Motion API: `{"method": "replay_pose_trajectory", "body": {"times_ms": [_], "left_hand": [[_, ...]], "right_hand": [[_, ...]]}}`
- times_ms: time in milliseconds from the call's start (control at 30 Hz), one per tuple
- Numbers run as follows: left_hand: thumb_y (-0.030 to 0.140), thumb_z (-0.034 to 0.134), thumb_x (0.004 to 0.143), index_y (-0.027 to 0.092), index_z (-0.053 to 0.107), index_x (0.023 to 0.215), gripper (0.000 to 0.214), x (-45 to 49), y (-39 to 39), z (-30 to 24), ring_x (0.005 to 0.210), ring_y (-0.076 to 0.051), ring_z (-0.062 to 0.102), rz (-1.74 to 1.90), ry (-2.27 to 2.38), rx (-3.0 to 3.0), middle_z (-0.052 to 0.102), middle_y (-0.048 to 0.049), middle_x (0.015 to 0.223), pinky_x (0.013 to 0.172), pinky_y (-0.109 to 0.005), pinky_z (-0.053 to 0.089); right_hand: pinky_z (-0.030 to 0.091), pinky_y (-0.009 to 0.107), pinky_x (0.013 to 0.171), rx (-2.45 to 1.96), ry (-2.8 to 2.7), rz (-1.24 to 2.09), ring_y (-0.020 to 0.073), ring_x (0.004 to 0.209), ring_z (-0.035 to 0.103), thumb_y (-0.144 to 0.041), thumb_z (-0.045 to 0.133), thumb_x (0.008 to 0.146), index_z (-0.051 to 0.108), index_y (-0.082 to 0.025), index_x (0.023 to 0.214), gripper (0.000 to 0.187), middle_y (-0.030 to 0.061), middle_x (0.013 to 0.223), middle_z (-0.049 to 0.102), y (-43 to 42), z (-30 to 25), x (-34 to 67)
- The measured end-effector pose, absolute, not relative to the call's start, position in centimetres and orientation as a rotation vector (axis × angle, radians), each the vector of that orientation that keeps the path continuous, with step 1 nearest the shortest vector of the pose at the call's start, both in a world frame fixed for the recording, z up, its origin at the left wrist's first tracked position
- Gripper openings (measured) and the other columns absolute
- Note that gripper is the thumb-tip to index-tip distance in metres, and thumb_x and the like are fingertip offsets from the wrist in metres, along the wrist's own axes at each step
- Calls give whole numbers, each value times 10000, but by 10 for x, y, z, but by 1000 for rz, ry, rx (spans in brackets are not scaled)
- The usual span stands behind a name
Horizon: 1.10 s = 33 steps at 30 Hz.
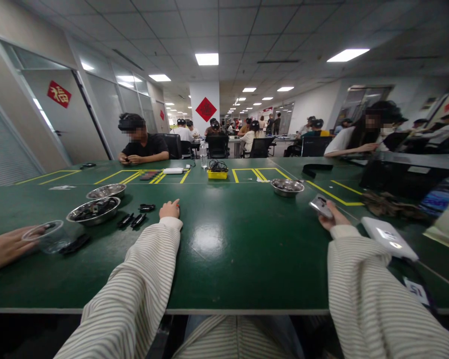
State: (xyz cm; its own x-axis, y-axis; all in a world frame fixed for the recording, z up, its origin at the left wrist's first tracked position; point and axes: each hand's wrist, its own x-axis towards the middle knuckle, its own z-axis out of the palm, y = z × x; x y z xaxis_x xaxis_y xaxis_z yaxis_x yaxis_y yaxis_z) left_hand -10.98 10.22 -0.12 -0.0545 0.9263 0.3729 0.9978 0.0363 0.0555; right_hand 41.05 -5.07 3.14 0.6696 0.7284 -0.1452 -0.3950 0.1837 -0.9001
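My left hand point(169, 209) rests on the green table with its fingers lying forward and nothing visible in it. Just left of it are several small black plastic parts point(137, 221). My right hand point(336, 218), over the table's right side, is closed around a grey smartphone point(322, 206). Beyond that hand stands a metal bowl point(287, 187) with small items inside. A white power bank-like box point(389, 238) lies to the right of my right forearm.
Another person's hand point(7, 245) holds a clear plastic cup point(50, 236) at left, near a metal bowl of black parts point(94, 211). A yellow tray of cables point(217, 175) and a water bottle point(203, 154) stand farther back. People sit across the table.
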Motion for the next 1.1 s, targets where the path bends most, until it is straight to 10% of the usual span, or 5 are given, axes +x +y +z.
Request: {"method": "replay_pose_trajectory", "body": {"times_ms": [167,400,700,1100], "left_hand": [[264,353,738,284,402,1111,377,-110,101,-1,872,-205,443,-445,-2074,-1991,500,-71,955,671,-291,371],[264,356,737,274,387,1122,387,-111,103,-2,880,-209,442,-441,-2082,-2012,497,-70,974,680,-293,370],[264,372,725,260,393,1115,391,-110,99,2,878,-211,448,-443,-2086,-2025,500,-70,973,683,-294,375],[266,359,730,250,404,1105,379,-111,99,1,873,-207,452,-458,-2083,-2022,501,-70,973,678,-292,377]], "right_hand": [[405,107,320,-909,-239,915,50,463,528,-175,421,756,482,-202,715,78,-58,585,562,-50,30,416],[476,411,655,-852,-452,865,177,857,534,-256,431,740,462,-238,908,172,13,971,548,-53,33,411],[486,188,419,-1128,-525,757,96,576,554,-2,525,580,487,-211,769,284,-38,689,559,-57,36,397],[469,169,391,-1129,-556,773,97,560,548,4,570,533,494,-198,806,348,-30,719,563,-55,33,396]]}}
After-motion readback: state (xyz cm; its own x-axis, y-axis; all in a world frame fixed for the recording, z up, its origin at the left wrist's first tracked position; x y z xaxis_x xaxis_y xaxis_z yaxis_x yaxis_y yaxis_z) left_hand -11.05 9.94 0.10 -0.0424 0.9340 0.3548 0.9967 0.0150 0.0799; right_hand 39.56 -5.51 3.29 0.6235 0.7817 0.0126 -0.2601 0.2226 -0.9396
